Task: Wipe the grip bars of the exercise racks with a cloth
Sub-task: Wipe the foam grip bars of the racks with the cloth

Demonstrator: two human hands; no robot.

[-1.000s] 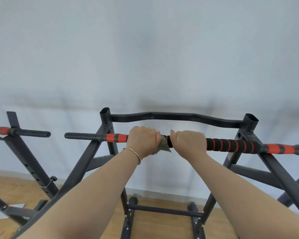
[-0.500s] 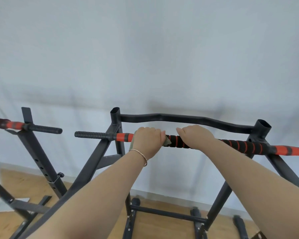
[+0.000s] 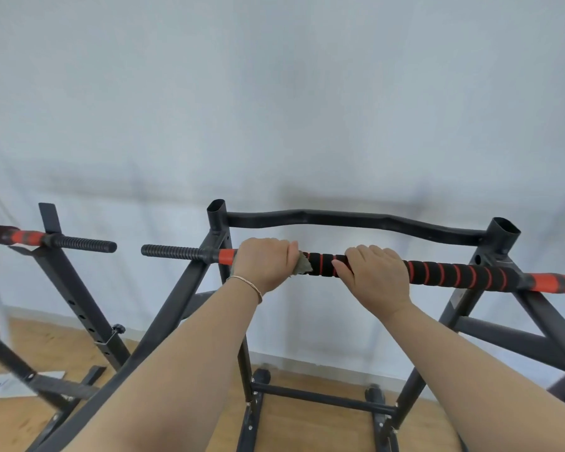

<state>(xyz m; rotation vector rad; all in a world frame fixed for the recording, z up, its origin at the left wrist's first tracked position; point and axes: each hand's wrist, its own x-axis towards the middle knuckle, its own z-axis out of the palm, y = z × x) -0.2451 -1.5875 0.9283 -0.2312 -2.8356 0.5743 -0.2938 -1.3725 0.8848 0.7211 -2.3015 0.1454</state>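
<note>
A black and red grip bar [image 3: 454,272] runs across the black exercise rack [image 3: 499,238] in front of me. My left hand [image 3: 263,264] is wrapped round the bar near its left red section, holding a grey-green cloth [image 3: 302,264] against it; only a corner of the cloth shows. My right hand [image 3: 377,272] grips the striped foam part of the bar a little to the right, thumb underneath. A short gap of bar lies between the two hands.
A wavy black crossbar [image 3: 356,220] spans the rack's top behind the grip bar. A second rack [image 3: 69,285] with its own red and black bar [image 3: 79,244] stands to the left. White wall behind, wooden floor [image 3: 62,347] below, a paper sheet [image 3: 7,383] at lower left.
My left hand with the cloth has slid left along the bar, opening a gap between the hands. The right hand has settled into a grip over the foam section.
</note>
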